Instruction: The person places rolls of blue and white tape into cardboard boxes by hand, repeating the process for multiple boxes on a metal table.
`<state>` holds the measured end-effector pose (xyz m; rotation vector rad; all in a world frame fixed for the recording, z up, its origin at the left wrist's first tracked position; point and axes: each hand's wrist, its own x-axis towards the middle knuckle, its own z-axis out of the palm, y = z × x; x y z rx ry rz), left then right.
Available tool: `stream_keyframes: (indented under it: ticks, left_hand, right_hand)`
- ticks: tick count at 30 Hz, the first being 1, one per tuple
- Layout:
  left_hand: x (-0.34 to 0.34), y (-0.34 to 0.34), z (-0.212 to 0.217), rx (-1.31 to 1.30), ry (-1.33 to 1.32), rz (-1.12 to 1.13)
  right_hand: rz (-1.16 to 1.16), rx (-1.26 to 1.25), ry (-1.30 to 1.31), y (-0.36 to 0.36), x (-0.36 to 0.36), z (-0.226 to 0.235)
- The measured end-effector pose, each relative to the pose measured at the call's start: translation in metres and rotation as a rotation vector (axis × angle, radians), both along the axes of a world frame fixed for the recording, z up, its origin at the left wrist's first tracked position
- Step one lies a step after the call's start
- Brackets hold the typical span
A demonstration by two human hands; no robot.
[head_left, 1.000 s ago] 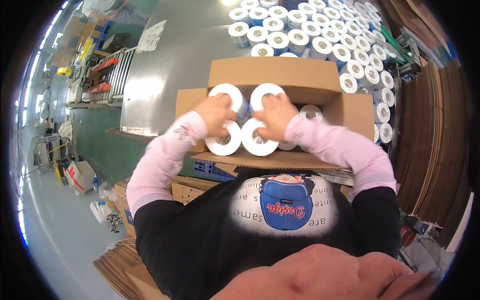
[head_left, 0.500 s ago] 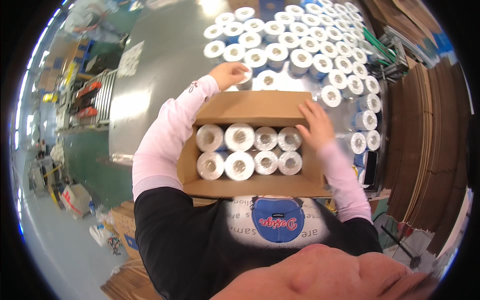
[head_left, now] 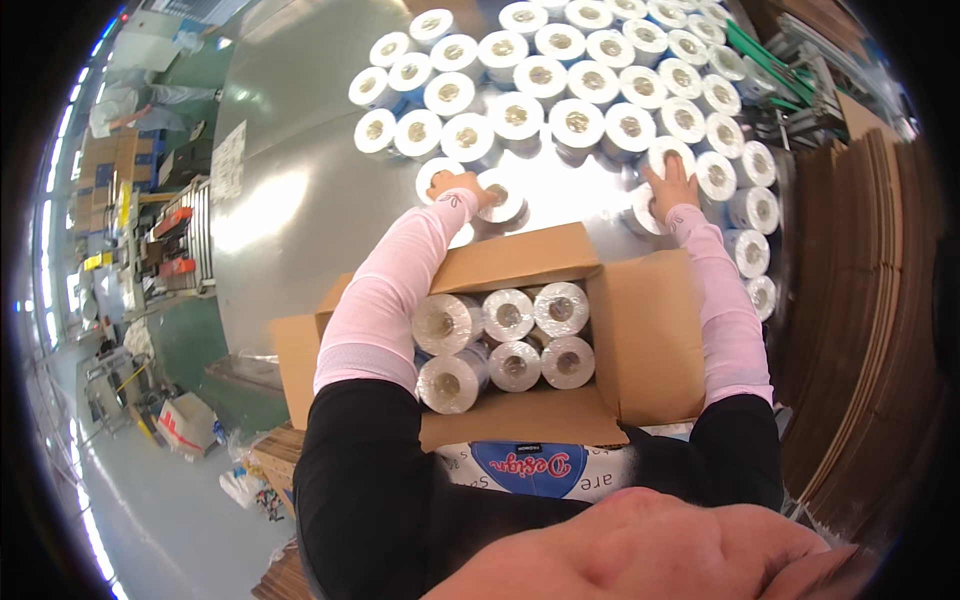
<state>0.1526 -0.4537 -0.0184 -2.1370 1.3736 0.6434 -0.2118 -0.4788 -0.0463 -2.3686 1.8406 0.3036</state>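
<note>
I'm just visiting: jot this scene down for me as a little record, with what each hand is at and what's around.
Left hand: over two neighbouring white rolls; grip unclear
Right hand: fingers on top of a white roll, another one beside it
Open carton: nearest the torso; six rolls show in two rows, left forearm hides part
Loose rolls: standing on a metal table beyond the carton
Far right: stacked brown cardboard
Sleeves: pink on the forearms, black above
</note>
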Motion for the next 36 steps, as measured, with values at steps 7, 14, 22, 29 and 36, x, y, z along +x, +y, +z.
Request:
stream_keyframes:
  ticks: [7, 14, 22, 29, 36]
  left_hand:
    - [0.050, 0.002, 0.010, -0.090, 0.214, -0.111]
    - [0.092, 0.031, 0.090, -0.647, 1.349, 0.447]
    - [0.009, 0.205, 0.224, -0.120, 1.813, -0.016]
    - [-0.037, 0.290, 0.167, -0.527, 0.609, -0.712]
    - [-0.042, 0.262, 0.161, -0.620, 0.704, -0.844]
  right_hand:
    - [-0.026, -0.105, -0.083, 0.047, 0.028, -0.010]
    - [-0.552, 0.113, -0.621, 0.081, -0.058, -0.059]
    - [0.295, 0.200, -1.576, 0.113, -0.031, 0.232]
    - [0.882, -0.042, -0.335, 0.239, 0.085, 0.271]
    - [0.651, 0.327, -0.403, 0.254, 0.094, 0.168]
